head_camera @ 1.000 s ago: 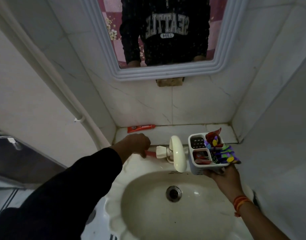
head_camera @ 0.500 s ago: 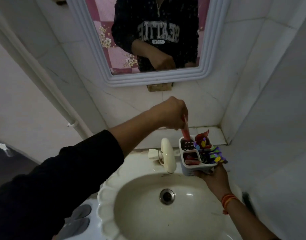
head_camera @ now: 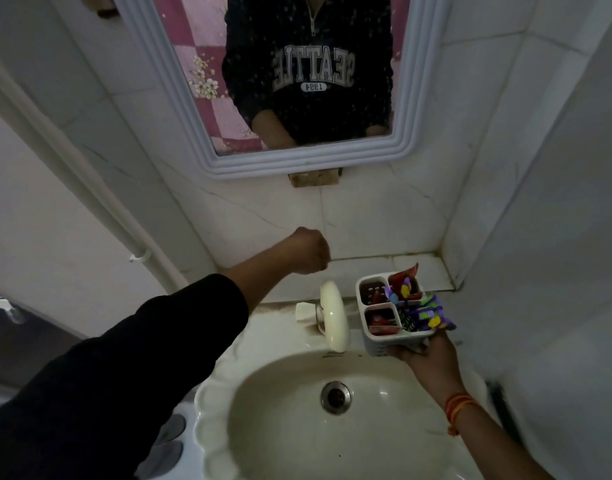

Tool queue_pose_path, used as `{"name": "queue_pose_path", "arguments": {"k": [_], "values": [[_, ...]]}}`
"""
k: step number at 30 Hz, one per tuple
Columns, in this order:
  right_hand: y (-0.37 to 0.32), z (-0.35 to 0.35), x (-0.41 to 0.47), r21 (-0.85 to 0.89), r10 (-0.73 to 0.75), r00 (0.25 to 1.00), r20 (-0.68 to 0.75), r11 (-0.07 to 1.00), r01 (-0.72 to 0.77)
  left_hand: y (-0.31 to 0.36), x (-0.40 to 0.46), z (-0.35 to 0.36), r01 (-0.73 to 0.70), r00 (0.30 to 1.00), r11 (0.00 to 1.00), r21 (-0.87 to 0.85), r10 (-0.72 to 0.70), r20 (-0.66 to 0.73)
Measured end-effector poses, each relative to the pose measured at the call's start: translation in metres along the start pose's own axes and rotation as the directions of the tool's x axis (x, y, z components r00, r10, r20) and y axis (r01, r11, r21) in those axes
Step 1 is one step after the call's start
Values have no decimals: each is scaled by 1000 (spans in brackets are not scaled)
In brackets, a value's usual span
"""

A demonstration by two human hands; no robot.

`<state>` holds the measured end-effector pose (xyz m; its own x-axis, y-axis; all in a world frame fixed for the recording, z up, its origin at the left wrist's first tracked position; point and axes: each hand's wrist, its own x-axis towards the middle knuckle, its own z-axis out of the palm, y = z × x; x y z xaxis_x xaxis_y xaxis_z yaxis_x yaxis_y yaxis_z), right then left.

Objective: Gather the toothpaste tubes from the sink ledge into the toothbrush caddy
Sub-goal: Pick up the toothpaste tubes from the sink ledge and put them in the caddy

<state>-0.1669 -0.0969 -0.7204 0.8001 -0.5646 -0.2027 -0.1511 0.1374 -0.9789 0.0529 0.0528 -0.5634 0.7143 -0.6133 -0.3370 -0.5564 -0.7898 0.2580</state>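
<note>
The toothbrush caddy (head_camera: 394, 315) is gripped from below by the right hand (head_camera: 425, 355), just right of the tap (head_camera: 334, 320). Red toothpaste tubes (head_camera: 377, 299) are seen in its compartments. The left hand (head_camera: 309, 251) is curled into an empty-looking fist up and left of the tap.

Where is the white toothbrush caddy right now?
The white toothbrush caddy sits at the right of the head view, held up from below by the right hand, just right of the cream tap above the sink.
</note>
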Motion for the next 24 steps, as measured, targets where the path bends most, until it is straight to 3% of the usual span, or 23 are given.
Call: {"name": "queue_pose_path", "arguments": {"k": [3, 7, 12, 15, 18, 24], "values": [[6, -2, 1, -80, -16, 1000, -14, 997, 15, -37, 11, 19, 126, 989, 978, 166, -137, 53], [9, -2, 3, -36, -7, 1000, 6, 999, 7, -70, 16, 43, 190, 971, 948, 256, -219, 93], [4, 0, 5, 178, 4, 999, 43, 984, -12, -80, 19, 71, 216, 973, 923, 317, -231, 11], [1, 3, 4, 338, 92, 993, 73, 934, -111, -86, 25, 82, 241, 970, 926, 290, -241, -37], [9, 1, 7, 191, 47, 998, 36, 980, -53, -97, 34, 84, 258, 961, 922, 288, -213, -176], [3, 4, 2, 136, 27, 1000, 12, 990, -29, -103, 34, 82, 196, 980, 904, 379, -163, -118]]}}
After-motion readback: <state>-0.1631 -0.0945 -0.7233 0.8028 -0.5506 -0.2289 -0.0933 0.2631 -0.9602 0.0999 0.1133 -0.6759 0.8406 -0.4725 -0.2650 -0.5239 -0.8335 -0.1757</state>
